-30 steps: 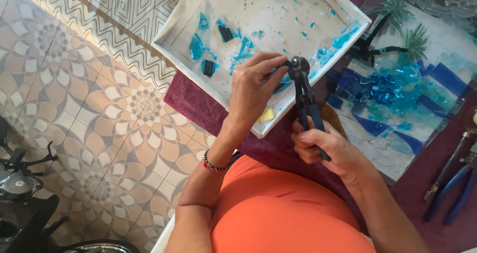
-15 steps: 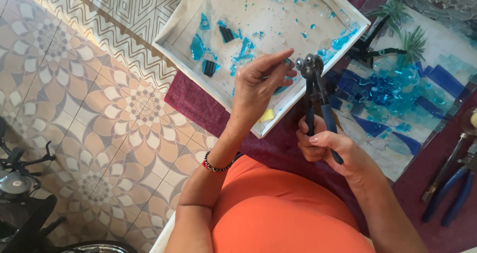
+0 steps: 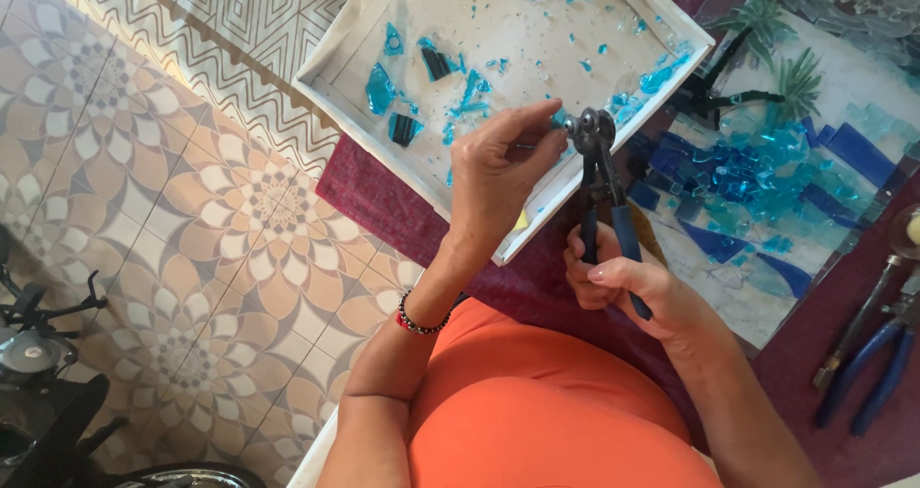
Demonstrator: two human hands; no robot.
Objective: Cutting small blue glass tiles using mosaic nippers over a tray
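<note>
My right hand (image 3: 632,291) grips the blue handles of wheeled glass nippers (image 3: 599,176), jaws pointing up over the near corner of a white tray (image 3: 335,61). My left hand (image 3: 503,162) pinches a small piece of blue glass (image 3: 558,119) against the nipper wheels. The tray holds several blue and dark glass shards (image 3: 381,90). A beaded bracelet (image 3: 419,320) circles my left wrist.
To the right lies a mosaic panel (image 3: 767,176) with blue glass pieces and green plant shapes. Blue-handled pliers (image 3: 877,363) rest on the dark red cloth (image 3: 383,200) at far right. Patterned floor tiles (image 3: 192,239) spread to the left, with dark equipment (image 3: 38,354) at lower left.
Both hands with the nippers have drifted slightly right and up over the tray corner; the left fingers stay pinched at the nipper jaws.
</note>
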